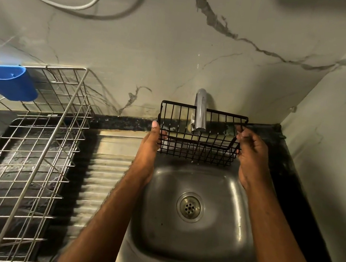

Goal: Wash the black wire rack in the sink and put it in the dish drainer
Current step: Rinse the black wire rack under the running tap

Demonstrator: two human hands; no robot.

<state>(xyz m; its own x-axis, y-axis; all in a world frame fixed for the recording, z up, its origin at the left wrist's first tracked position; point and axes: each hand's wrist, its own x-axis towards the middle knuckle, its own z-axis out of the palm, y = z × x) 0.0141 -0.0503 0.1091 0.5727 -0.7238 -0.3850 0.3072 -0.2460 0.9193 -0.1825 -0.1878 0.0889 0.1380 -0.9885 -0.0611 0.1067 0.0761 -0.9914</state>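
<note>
Two bare hands hold one black wire rack up over the far end of the sink. Far left, a blue plastic cup hangs on the rim of the steel dish drainer, which stands on a dark tray on the table. Just right of the drainer lies the ribbed steel draining board, and beyond it the bowl of the sink with its round drain in the middle. The left hand grips the left end of the rack, thumb up along the outside and fingers curled in through the wires. The rack sits level in the air, clear of the sink bottom, with the curved tap reaching down inside its back wall. The right hand holds the right end, its fingers pinched around the end wires near the top corner. Behind everything rises a pale marbled wall, with a white cable looping across its upper left
</note>
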